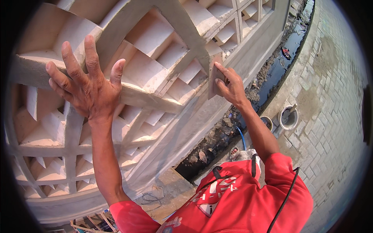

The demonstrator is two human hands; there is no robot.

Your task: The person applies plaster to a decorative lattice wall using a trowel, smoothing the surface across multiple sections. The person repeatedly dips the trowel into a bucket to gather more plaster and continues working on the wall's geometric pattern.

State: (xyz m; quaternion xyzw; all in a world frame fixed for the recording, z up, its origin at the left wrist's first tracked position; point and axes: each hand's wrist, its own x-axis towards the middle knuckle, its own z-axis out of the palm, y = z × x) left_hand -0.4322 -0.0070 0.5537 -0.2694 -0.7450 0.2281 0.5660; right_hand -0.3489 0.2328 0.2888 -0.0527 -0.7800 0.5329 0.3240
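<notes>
A wall of pale concrete lattice [155, 99] with deep angular openings rises before me. High on the left, my left hand [93, 89] is spread flat against its ribs, fingers apart and nothing in them. My right hand [232, 87] grips a flat plastering trowel [212, 79], a thin rectangular plate held against the grey band beside the openings. Its thumb and fingers press on the plate; any handle is hidden behind the hand. Smooth grey plaster [186, 120] runs along the wall below the lattice.
A ditch of dark water [272, 79] with muddy edges follows the wall's foot. Beyond it lies block paving [322, 128], where a white bucket [288, 117] holding a tool stands beside a darker bucket [266, 122]. A blue hose [241, 136] lies near my feet.
</notes>
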